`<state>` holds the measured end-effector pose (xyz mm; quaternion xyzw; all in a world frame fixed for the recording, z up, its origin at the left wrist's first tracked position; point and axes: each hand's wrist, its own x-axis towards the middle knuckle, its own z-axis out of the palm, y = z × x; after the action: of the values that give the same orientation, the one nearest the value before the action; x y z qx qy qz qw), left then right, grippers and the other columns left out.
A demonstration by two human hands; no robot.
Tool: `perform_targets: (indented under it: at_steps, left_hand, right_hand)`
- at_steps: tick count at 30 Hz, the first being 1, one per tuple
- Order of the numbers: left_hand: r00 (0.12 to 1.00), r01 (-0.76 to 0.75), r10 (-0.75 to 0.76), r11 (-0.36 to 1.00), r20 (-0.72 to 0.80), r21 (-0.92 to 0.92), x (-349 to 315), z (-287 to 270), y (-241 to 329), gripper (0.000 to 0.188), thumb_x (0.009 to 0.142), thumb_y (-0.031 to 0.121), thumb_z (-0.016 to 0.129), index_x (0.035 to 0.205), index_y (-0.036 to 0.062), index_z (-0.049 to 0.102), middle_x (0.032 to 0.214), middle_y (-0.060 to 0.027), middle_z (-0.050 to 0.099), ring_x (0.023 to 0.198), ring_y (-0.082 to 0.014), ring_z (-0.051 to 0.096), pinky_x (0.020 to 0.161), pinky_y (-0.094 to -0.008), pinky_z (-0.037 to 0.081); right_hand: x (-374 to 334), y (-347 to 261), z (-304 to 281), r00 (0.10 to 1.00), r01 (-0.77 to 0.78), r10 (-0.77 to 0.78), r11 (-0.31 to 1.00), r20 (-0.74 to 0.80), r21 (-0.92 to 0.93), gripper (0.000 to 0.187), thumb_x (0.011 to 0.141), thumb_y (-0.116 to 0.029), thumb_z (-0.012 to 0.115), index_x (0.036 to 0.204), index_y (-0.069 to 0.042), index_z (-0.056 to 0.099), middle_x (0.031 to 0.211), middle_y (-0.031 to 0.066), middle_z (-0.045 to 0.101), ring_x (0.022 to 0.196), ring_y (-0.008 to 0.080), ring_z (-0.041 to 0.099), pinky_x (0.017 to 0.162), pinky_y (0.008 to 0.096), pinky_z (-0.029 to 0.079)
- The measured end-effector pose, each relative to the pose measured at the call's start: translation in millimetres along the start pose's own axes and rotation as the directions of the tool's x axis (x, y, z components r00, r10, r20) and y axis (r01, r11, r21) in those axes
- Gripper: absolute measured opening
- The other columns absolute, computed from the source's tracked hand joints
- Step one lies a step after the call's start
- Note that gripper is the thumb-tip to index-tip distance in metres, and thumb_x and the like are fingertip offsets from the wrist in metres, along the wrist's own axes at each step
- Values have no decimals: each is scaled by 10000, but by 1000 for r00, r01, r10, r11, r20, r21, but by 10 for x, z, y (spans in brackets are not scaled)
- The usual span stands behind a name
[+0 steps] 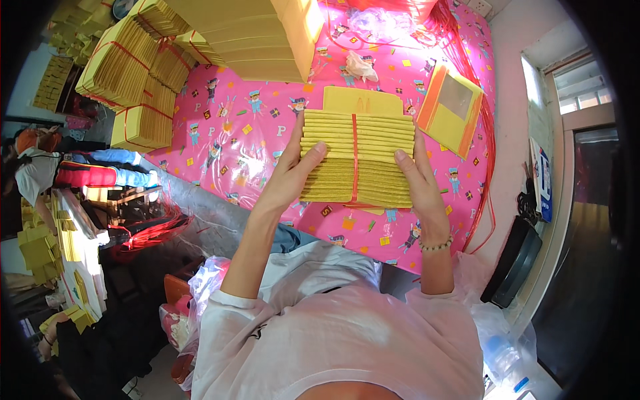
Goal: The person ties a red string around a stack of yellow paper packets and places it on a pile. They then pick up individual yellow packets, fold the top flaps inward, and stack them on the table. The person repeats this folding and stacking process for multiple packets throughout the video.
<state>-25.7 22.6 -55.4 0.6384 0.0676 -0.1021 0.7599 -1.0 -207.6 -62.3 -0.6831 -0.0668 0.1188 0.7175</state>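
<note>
Between my two hands is a thick bundle of folded yellow paper packets (pixel 327 160), bound round the middle with a red strap. My left hand (pixel 291 175) is closed round its left side, thumb on the face. On the opposite side my right hand (pixel 424 185), a beaded bracelet at the wrist, grips it with the thumb near the edge. The other fingers of both hands are mostly hidden behind it. Just beyond the bundle a flat yellow piece (pixel 363 100) shows. The pink patterned tablecloth (pixel 240 153) lies beneath.
Strapped yellow stacks (pixel 127 67) stand at the far left, beside a large cardboard box (pixel 247 33). A yellow piece with orange edges (pixel 453 110) lies to the right, near red strands (pixel 490 160). Crumpled tissue (pixel 360 67) lies behind. At left, other people work near a table (pixel 83 267).
</note>
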Motion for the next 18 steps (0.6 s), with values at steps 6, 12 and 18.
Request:
perform_targets:
  at_steps: [6,12,18]
  left_hand:
    - [998,-47,46,999,33,15,31,-26,-55,735,1020,157,499,1566,51,19,1539,-124,326,1361,-170,370,1111,-292,298]
    - [999,-32,33,999,23,-7,42,-13,-33,758,1004,155,524,1561,26,26,1551,-140,305,1386,-184,347,1120,-308,295]
    - [995,-64,61,997,-74,-45,264,-56,-23,799,979,201,589,1562,36,68,1552,-151,299,1381,-195,362,1116,-327,319]
  right_hand:
    - [-6,-51,19,1000,-12,12,1000,4,4,643,1040,-159,445,1550,-3,86,1543,134,299,1412,191,293,1149,326,254]
    - [7,-25,11,1000,-12,12,999,-3,31,630,1033,-139,453,1544,3,112,1522,129,328,1398,190,317,1140,327,270]
    - [125,-122,-26,999,-23,23,1000,36,15,669,1023,-126,483,1551,-15,87,1515,133,335,1385,189,334,1134,326,289]
